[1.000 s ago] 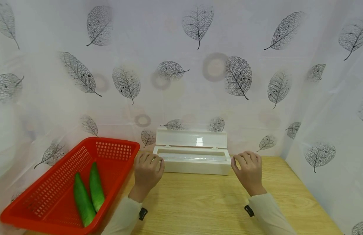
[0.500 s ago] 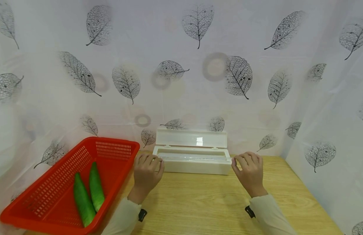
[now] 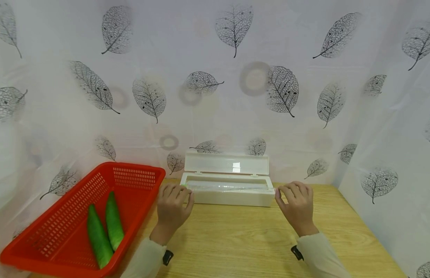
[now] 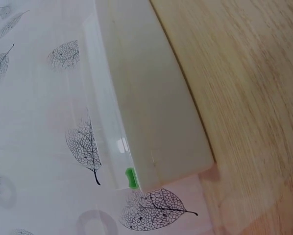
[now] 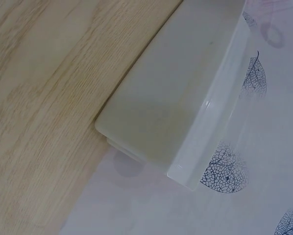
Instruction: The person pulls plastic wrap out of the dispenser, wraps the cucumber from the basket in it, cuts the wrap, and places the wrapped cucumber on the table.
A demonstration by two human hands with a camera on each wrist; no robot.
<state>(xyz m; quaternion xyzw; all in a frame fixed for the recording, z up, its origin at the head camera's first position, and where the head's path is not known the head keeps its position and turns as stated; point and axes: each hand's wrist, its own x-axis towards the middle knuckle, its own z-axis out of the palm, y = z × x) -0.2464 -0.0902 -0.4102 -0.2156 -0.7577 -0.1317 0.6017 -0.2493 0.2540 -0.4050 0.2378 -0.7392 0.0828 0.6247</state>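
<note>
A white cling film dispenser box [image 3: 232,198] stands at the back of the table, its lid [image 3: 225,164] raised. A strip of clear cling film [image 3: 232,188] stretches along its front edge between my hands. My left hand [image 3: 174,204] pinches the film at the left end, thumb against fingertips. At the right end my right hand [image 3: 296,204] pinches the film the same way. In the left wrist view a green slider [image 4: 131,178] shows at the box's corner. The right wrist view shows the box's right end [image 5: 156,122]. Neither wrist view shows the pinching fingertips.
A red plastic basket [image 3: 128,166] stands on the left, holding two long green vegetables [image 3: 100,239]. The wooden table [image 3: 232,243] spreads out in front of the box. A leaf-patterned white sheet [image 3: 215,116] hangs close behind and at both sides.
Both hands have shifted slightly toward me and apart. The film strip has risen from inside the box to its front edge. Basket and box have stayed in place.
</note>
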